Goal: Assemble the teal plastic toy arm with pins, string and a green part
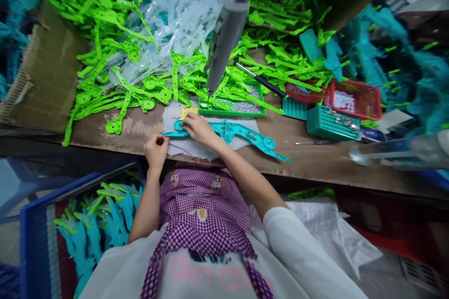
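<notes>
Grip of left hand (155, 150): thumb and fingers closed on the left tip of the teal part (242, 131). Grip of right hand (198, 128): fingertips bent down onto the same part near its left end; cannot tell whether they pinch anything. Part lies across the white cloth (189, 149) near the front edge of the tabletop (315, 159), right end reaching past the cloth. Surroundings, left to right: cardboard box (45, 65); blue crate (25, 243) below, teal and green pieces in it; heaped green parts (149, 83); clear parts (178, 14) behind; gray driver (229, 32), tip down over the green tray (235, 113), which holds small gray pieces; black-handled tool (270, 86); thin screwdriver (317, 143) on the tabletop; teal basket (326, 127) of metal pieces; red basket (376, 103) just behind.
</notes>
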The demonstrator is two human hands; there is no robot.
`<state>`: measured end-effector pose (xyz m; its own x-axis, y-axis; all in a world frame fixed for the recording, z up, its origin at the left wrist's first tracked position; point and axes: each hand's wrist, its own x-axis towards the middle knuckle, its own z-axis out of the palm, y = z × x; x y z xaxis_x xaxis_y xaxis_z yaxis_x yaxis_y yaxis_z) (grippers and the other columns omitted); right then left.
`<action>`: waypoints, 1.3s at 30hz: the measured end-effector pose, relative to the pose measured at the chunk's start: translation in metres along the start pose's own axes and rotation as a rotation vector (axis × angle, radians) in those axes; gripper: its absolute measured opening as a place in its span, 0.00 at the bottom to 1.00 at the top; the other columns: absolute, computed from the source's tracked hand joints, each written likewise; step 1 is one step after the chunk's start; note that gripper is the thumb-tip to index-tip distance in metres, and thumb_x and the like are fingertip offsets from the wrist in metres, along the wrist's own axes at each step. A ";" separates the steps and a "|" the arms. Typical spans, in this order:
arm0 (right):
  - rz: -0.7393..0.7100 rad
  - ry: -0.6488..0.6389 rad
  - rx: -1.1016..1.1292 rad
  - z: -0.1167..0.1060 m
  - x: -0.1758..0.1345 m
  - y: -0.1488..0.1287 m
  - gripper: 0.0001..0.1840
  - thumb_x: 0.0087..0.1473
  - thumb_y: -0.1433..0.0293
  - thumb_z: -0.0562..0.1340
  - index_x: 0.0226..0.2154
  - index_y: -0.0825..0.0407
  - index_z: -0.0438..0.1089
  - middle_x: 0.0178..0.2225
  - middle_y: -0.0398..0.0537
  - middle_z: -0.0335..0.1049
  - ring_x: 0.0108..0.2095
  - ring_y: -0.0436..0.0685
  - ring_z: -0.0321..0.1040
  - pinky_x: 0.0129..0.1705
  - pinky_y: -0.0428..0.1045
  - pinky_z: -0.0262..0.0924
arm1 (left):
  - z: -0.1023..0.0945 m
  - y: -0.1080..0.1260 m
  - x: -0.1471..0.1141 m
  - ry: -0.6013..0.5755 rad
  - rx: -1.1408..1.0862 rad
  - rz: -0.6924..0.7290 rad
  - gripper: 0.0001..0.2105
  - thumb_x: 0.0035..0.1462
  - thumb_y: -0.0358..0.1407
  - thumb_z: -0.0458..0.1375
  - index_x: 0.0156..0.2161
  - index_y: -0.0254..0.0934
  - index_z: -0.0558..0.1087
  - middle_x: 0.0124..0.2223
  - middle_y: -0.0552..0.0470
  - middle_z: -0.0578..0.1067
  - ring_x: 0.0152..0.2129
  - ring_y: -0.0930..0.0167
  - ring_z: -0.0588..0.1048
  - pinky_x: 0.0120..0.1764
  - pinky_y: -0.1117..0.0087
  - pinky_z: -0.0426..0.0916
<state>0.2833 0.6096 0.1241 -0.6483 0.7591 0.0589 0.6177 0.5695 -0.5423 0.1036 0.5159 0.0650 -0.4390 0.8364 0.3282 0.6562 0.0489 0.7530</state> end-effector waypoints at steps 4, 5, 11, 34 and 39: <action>0.038 0.071 0.054 0.005 -0.009 0.003 0.10 0.63 0.70 0.53 0.39 0.52 0.70 0.45 0.53 0.68 0.47 0.59 0.62 0.45 0.53 0.50 | 0.001 0.002 -0.002 0.017 -0.009 0.081 0.06 0.52 0.37 0.61 0.28 0.38 0.74 0.35 0.49 0.80 0.30 0.68 0.77 0.38 0.68 0.70; 0.035 0.065 0.031 0.006 -0.010 0.003 0.10 0.63 0.71 0.53 0.38 0.52 0.71 0.45 0.53 0.68 0.47 0.60 0.61 0.46 0.54 0.49 | 0.001 0.002 -0.003 0.031 -0.005 0.100 0.05 0.52 0.36 0.61 0.27 0.38 0.74 0.35 0.49 0.80 0.31 0.68 0.77 0.38 0.68 0.70; 0.115 0.029 0.137 0.004 -0.009 -0.002 0.08 0.60 0.71 0.55 0.36 0.52 0.69 0.43 0.52 0.69 0.47 0.60 0.60 0.46 0.54 0.48 | -0.001 0.001 -0.006 0.066 -0.011 0.186 0.05 0.53 0.35 0.62 0.27 0.38 0.74 0.36 0.48 0.81 0.35 0.67 0.79 0.40 0.67 0.71; 0.435 0.586 0.787 -0.024 -0.066 0.038 0.14 0.53 0.56 0.59 0.35 0.49 0.64 0.34 0.45 0.69 0.30 0.50 0.65 0.31 0.48 0.61 | 0.001 0.002 -0.006 0.048 0.099 0.201 0.06 0.52 0.37 0.62 0.26 0.40 0.75 0.35 0.47 0.81 0.36 0.64 0.78 0.44 0.62 0.70; 0.483 0.574 0.958 -0.022 -0.042 0.040 0.12 0.58 0.57 0.57 0.36 0.47 0.59 0.37 0.45 0.72 0.33 0.49 0.70 0.32 0.46 0.65 | 0.002 0.002 -0.006 0.065 0.101 0.209 0.06 0.52 0.36 0.62 0.26 0.39 0.75 0.35 0.48 0.80 0.35 0.64 0.78 0.45 0.62 0.70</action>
<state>0.3450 0.6074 0.1179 -0.0015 0.9959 -0.0901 0.0049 -0.0900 -0.9959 0.1087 0.5123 0.0633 -0.3239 0.7975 0.5091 0.7932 -0.0644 0.6055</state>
